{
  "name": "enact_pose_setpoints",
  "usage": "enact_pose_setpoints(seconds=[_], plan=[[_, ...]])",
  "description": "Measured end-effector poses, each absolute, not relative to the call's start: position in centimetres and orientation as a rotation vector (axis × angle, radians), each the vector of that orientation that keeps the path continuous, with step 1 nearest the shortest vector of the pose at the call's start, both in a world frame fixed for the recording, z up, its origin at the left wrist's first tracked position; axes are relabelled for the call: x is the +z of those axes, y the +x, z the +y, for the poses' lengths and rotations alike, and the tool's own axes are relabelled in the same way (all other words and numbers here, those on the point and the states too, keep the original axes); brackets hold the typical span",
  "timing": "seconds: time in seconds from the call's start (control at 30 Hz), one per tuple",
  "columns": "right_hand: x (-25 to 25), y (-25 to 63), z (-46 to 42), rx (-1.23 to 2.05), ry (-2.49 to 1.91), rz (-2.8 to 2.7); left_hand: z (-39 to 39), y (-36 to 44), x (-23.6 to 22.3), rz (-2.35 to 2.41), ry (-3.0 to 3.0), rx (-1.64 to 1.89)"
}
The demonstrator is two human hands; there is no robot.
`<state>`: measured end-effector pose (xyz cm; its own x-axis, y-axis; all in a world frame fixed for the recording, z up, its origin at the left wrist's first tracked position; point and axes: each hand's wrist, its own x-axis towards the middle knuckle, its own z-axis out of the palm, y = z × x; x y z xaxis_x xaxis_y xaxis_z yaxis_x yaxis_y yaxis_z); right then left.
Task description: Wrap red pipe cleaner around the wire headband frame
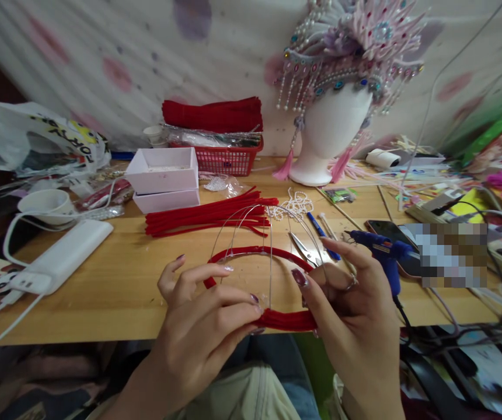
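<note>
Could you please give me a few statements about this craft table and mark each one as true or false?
1. Both hands hold the red hoop frame. True: the left hand and right hand pinch its near edge.
2. The blue glue gun is in the right hand. False: it lies on the wooden table beside that hand.
3. A bundle of red pipe cleaners lies beyond the frame. True.
4. The beaded headdress lies flat on the table. False: it sits on a white mannequin head.
5. The red basket stands behind the white boxes. True.
</note>
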<state>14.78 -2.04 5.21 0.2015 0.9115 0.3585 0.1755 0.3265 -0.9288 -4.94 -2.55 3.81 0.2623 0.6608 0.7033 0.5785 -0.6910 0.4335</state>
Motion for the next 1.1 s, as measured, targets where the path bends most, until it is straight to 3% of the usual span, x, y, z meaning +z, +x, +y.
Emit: enact_pose_setpoints(seconds=[0.6,1.1], plan=[[4.7,14.5,-2.3,0.634,-1.139,-1.306,-2.8,-5.6,3.9,1.302,2.466,1.218],[3.7,14.6,-3.3,0.524,-1.185,-1.399,-2.7,-3.2,3.7,1.299,2.287,1.381]])
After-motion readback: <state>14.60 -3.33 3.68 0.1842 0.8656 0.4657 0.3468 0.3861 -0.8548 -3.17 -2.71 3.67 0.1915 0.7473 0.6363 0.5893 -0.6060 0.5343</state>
